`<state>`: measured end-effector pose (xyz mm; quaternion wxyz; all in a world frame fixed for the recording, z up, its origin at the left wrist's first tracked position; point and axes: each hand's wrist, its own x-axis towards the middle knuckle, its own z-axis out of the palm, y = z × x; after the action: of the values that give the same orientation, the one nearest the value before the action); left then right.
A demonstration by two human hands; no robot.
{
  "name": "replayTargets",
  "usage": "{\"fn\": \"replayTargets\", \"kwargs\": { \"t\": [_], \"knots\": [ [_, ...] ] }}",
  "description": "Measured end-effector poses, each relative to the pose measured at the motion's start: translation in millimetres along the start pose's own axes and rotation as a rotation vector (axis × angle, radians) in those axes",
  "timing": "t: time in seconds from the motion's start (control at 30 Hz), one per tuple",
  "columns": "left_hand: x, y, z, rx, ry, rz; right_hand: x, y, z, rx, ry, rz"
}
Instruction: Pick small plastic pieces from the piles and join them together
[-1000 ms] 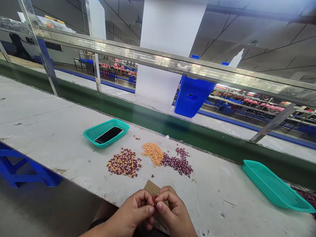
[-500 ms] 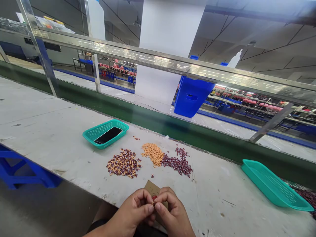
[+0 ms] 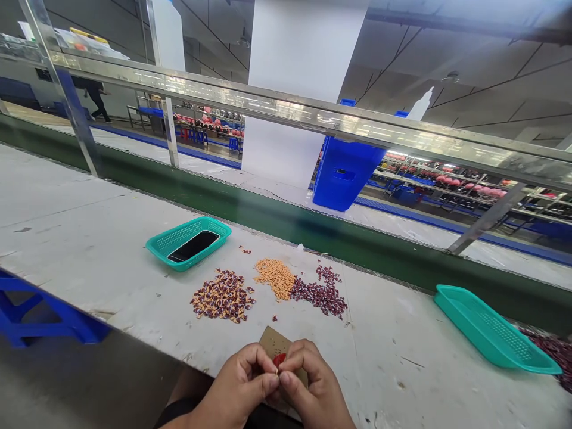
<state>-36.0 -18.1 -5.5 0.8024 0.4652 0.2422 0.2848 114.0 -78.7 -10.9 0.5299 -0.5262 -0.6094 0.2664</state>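
My left hand [image 3: 248, 381] and my right hand [image 3: 310, 381] meet at the table's front edge, fingertips pinched together. Between them is a tiny piece [image 3: 277, 373], mostly hidden by the fingers. Just behind the fingertips, a red object [image 3: 279, 359] rests on a brown card [image 3: 273, 341]; the hands cover part of both. Farther back lie a pile of small orange pieces [image 3: 273, 277] and, touching it, a pile of dark purple pieces [image 3: 324, 297]. A pile of two-coloured orange and purple pieces [image 3: 222, 297] is at the left.
A green basket [image 3: 156, 245] at the left holds a phone [image 3: 194, 246]. At the right is another green basket [image 3: 487, 333], with more purple pieces [image 3: 547, 350] beside it. Behind the table run a green strip and a metal rail [image 3: 268, 101]. A blue bin [image 3: 344, 173] stands beyond.
Both hands stay together in a pinch, the fingers shifting slightly. More of the red object shows now, and less of the tiny piece. A walking person has appeared at the far left background.
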Motion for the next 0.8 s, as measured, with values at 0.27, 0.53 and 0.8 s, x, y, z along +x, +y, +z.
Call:
{"fn": "replayTargets", "kwargs": {
  "t": [0.27,0.53,0.8],
  "knots": [
    [4,20,6.2,0.131,0.074,-0.054,11,-5,-5,-0.046,0.021,0.066],
    [9,32,-2.7,0.378,0.092,0.034,24,-8,-4,-0.017,0.032,0.106],
    [7,33,0.9,0.111,0.054,-0.027,22,-1,-2,-0.009,0.009,-0.088]
  ]
}}
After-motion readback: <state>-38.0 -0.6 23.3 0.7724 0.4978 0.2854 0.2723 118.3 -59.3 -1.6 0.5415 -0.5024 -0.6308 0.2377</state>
